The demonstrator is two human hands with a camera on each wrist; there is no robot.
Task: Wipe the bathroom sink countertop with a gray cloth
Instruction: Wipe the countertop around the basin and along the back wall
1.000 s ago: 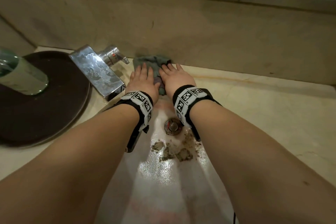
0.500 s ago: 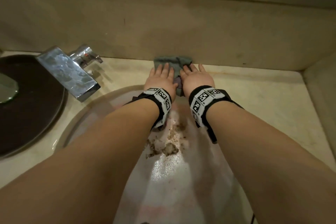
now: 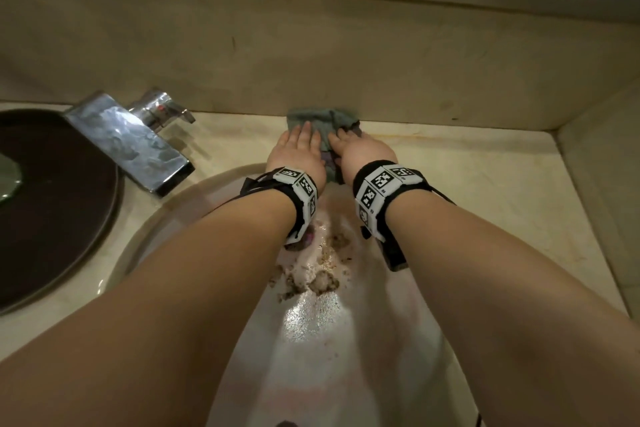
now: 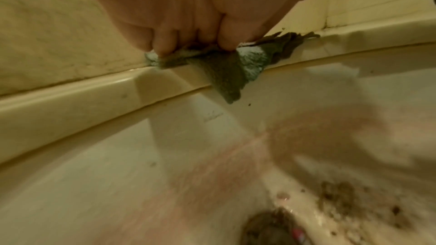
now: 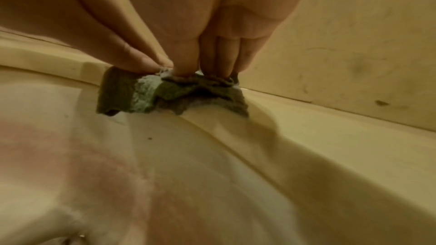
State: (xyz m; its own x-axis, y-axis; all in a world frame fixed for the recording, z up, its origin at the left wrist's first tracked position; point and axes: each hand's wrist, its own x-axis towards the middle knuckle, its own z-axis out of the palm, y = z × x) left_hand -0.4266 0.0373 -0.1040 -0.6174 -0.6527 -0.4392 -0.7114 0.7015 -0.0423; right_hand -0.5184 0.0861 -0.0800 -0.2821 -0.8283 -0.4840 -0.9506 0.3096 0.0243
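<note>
Lying crosswise, gray cloth [image 3: 320,121] follows backsplash [image 3: 311,55].

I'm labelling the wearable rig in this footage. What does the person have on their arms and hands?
Both forearms are bare, with no sleeves or gloves. The left hand and right hand each have a black wrist strap carrying white blocks printed with black square fiducial markers. A thin black cable runs from the left strap; a dark camera unit hangs under the right wrist.

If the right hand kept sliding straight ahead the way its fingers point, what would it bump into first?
Most likely the beige back wall. The right hand presses the gray cloth flat on the countertop, fingers aimed at that wall, which the cloth already seems to touch.
</note>
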